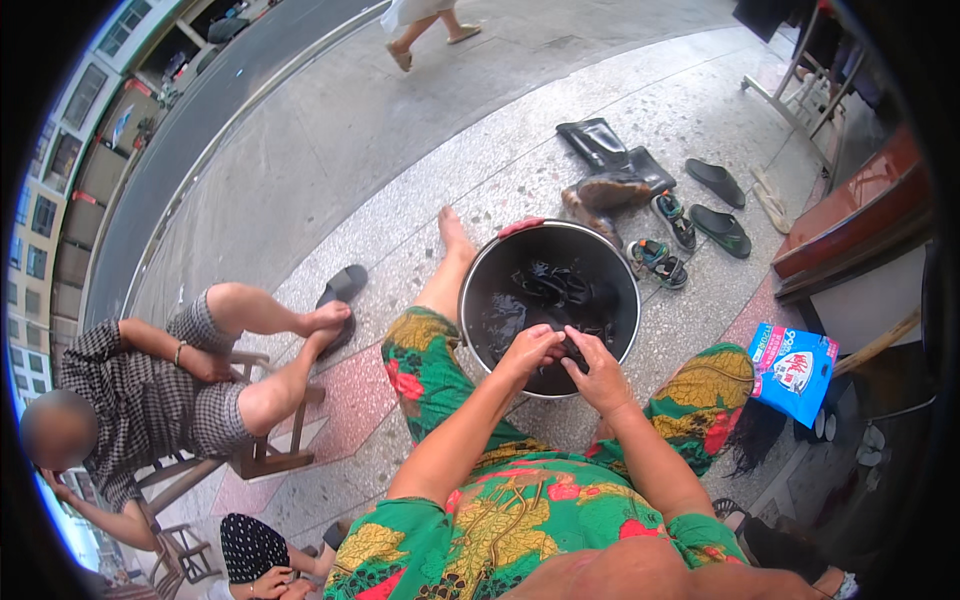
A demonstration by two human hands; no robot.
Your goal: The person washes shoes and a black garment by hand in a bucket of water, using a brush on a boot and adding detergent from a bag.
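Note:
Between my knees stands a round metal-rimmed bucket (638, 300) holding dark water and a dark, wet item (555, 285). My left hand (534, 351) and my right hand (596, 371) meet above the bucket's near side. Their fingers are bent around a small piece of dark material between them; what exactly it is cannot be told. The fingertips of both hands nearly touch.
Beyond the bucket lie black rubber boots (600, 146), children's sandals (656, 262) and dark green clogs (720, 231). A blue detergent bag (795, 371) is at right, near a reddish wooden panel (855, 210). A person (150, 390) sits at left; another walks past above.

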